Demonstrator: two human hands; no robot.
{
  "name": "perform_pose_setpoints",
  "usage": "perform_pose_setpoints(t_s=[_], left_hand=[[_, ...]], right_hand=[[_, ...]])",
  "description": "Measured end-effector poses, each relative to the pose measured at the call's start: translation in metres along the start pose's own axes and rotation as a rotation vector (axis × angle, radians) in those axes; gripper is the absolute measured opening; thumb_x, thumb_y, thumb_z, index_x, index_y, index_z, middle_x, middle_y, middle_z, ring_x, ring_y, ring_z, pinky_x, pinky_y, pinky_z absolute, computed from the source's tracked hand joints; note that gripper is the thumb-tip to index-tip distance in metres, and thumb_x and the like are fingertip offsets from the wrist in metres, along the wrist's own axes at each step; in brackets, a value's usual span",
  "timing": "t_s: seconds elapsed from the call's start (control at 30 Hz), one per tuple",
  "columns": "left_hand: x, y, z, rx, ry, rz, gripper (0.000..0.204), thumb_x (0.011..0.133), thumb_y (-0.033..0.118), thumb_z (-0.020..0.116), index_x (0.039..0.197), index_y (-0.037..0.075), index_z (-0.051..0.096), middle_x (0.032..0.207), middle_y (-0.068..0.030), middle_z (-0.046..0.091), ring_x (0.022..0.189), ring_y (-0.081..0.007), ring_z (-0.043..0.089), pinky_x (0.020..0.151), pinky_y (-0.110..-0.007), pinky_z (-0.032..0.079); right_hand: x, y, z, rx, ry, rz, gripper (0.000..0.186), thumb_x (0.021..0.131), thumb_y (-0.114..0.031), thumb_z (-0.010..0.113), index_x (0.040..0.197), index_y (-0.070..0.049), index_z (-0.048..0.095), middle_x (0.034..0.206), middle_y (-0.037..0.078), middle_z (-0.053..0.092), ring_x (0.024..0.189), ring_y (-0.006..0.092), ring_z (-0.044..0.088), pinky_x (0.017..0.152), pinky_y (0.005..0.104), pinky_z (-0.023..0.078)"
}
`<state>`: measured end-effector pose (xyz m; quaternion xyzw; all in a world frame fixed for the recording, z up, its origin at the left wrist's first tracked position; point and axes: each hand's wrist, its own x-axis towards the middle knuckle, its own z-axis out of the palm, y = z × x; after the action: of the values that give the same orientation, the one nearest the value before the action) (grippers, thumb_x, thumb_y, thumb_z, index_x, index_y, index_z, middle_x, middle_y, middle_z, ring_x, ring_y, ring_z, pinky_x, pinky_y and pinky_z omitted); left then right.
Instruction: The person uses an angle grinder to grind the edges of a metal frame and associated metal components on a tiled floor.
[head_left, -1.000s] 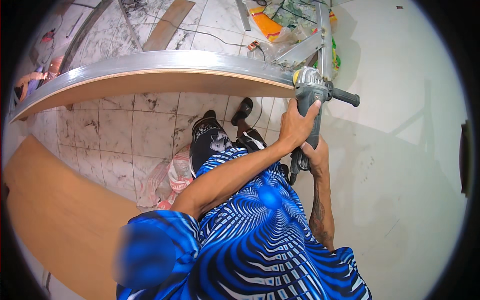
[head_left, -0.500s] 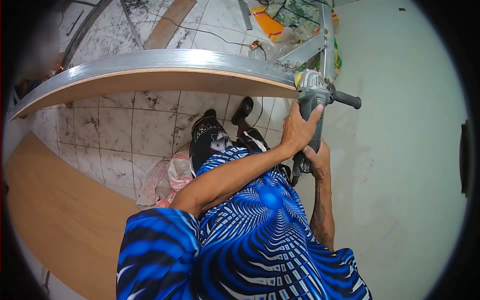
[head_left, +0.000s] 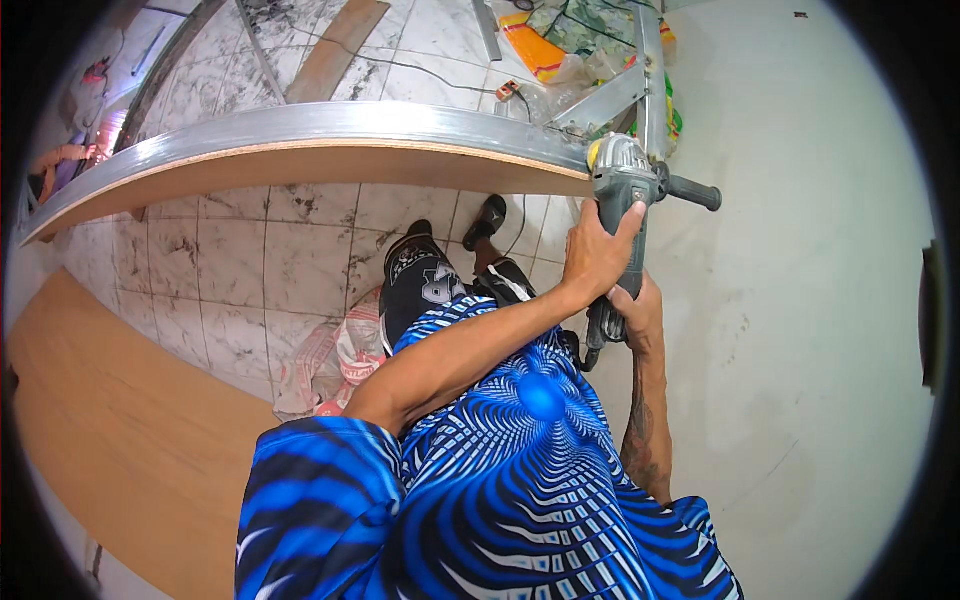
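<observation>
I hold an angle grinder [head_left: 622,185] at the right end of a board topped by a metal bar. My left hand [head_left: 598,250] wraps round the middle of its grey body, thumb along the top. Behind it, my right hand [head_left: 640,310] grips the black rear end. The grinder's yellowish disc [head_left: 594,154] faces left, touching or very near the end of the shiny metal bar [head_left: 350,118]; the contact itself is too small to tell. A black side handle [head_left: 695,192] sticks out to the right, with no hand on it.
A pale wall [head_left: 790,300] rises close on my right. A metal frame [head_left: 652,90] meets the bar's right end. Beyond lie a cable [head_left: 420,68], a plank [head_left: 335,50] and plastic bags [head_left: 535,45]. A brown panel [head_left: 130,430] lies left. Another person's hand [head_left: 65,155] is near a bright glow.
At the far left, a blurred dark shape has gone from view; another person's hand and a bright pinkish glow now show there. My hands and the grinder stay almost in place.
</observation>
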<state>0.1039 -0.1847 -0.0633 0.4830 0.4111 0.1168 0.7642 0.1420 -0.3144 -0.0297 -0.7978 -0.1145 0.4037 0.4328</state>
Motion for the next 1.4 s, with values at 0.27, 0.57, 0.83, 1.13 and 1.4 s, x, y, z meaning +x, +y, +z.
perform_pose_setpoints(t_s=[0.27,0.57,0.83,1.13,1.4], left_hand=[[0.000,-0.004,-0.002,0.007,0.009,0.026,0.068,0.088,0.056,0.061,0.115,-0.006,0.053,0.097,-0.0301,0.067,0.095,-0.0438,0.066,0.085,-0.046,0.050],[-0.002,0.002,-0.004,0.030,0.004,-0.010,0.070,0.087,0.058,0.061,0.112,-0.007,0.054,0.098,-0.0326,0.066,0.096,-0.0456,0.066,0.085,-0.047,0.050],[-0.006,0.007,-0.003,0.059,0.011,-0.094,0.075,0.086,0.056,0.062,0.120,-0.009,0.046,0.098,-0.0357,0.065,0.093,-0.0503,0.065,0.086,-0.052,0.050],[-0.005,0.012,-0.005,0.068,0.018,-0.137,0.084,0.084,0.058,0.063,0.123,-0.014,0.041,0.101,-0.0371,0.063,0.097,-0.0503,0.064,0.088,-0.052,0.049],[-0.001,0.010,-0.007,0.131,0.009,-0.194,0.084,0.082,0.062,0.064,0.118,-0.014,0.049,0.106,-0.0345,0.064,0.103,-0.0468,0.064,0.092,-0.046,0.048]], right_hand=[[0.001,-0.006,0.004,0.039,-0.042,-0.020,0.052,0.078,-0.028,0.071,0.115,0.005,0.057,0.095,0.010,0.068,0.082,0.0171,0.066,0.074,0.0301,0.054],[0.000,0.001,0.004,0.074,-0.026,-0.008,0.052,0.077,-0.029,0.071,0.114,0.004,0.057,0.093,0.008,0.065,0.081,0.0151,0.063,0.074,0.0305,0.051],[-0.003,-0.002,0.003,0.142,-0.038,0.054,0.055,0.077,-0.032,0.073,0.113,0.006,0.054,0.087,0.012,0.066,0.069,0.0200,0.067,0.062,0.0318,0.056],[-0.004,-0.015,0.008,0.230,-0.121,0.095,0.051,0.081,-0.036,0.069,0.107,0.006,0.056,0.076,0.015,0.065,0.060,0.0224,0.067,0.054,0.0329,0.057],[-0.007,-0.017,0.010,0.215,-0.122,0.111,0.048,0.082,-0.037,0.065,0.104,0.005,0.058,0.075,0.015,0.066,0.059,0.0232,0.066,0.055,0.0333,0.057]])
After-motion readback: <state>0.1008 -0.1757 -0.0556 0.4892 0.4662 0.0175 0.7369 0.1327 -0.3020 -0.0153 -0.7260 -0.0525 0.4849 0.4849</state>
